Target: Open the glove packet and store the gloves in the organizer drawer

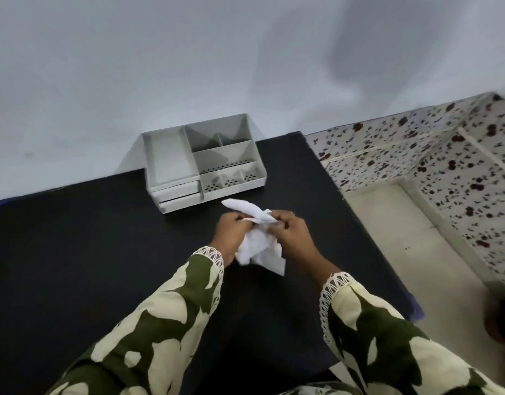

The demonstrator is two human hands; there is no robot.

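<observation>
A white crumpled glove packet (258, 248) is held above the black table (88, 238) between both hands. My left hand (231, 230) grips its left side and my right hand (288, 232) pinches its top edge, where a white flap (242, 206) sticks out toward the organizer. Whether the white flap is packet or glove I cannot tell. The grey organizer (203, 163) stands at the table's far edge, just beyond the hands. Its two small drawers (178, 195) at the lower left look nearly shut, the lower one slightly out.
The organizer has several open top compartments, some with perforated floors. A grey wall rises behind the table. To the right lie a floral-patterned surface (416, 155) and pale floor tiles (388, 238). A dark object (502, 320) sits at the right edge.
</observation>
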